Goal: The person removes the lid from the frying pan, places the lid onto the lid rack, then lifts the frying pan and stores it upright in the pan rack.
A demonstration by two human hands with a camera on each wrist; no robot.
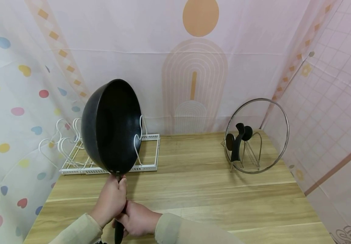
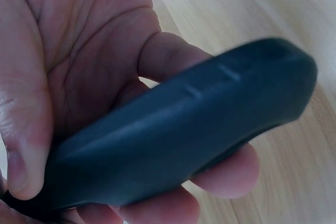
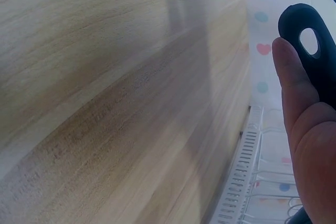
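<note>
A deep black wok (image 1: 91, 125) is turned on its side, its hollow facing right. It overlaps the white wire rack (image 1: 146, 167) in the head view, with two of the rack's hooked wires showing at its right rim. Near the wok's base, my left hand (image 1: 110, 200) grips the black handle (image 2: 157, 129); the left wrist view has fingers beneath the handle and the thumb at its side. My right hand (image 1: 138, 218) holds the handle lower down, close to the left hand. In the right wrist view, the handle's end with its oval hole (image 3: 296, 22) extends past a fingertip.
A glass lid (image 1: 280, 157) with a metal rim and black knob stands upright in a small wire stand (image 1: 259, 142) at the back right. The wooden table (image 1: 199, 189) meets patterned curtains (image 1: 145, 30) at the back and sides. White hooked wires (image 1: 60, 134) rise at the rack's left end.
</note>
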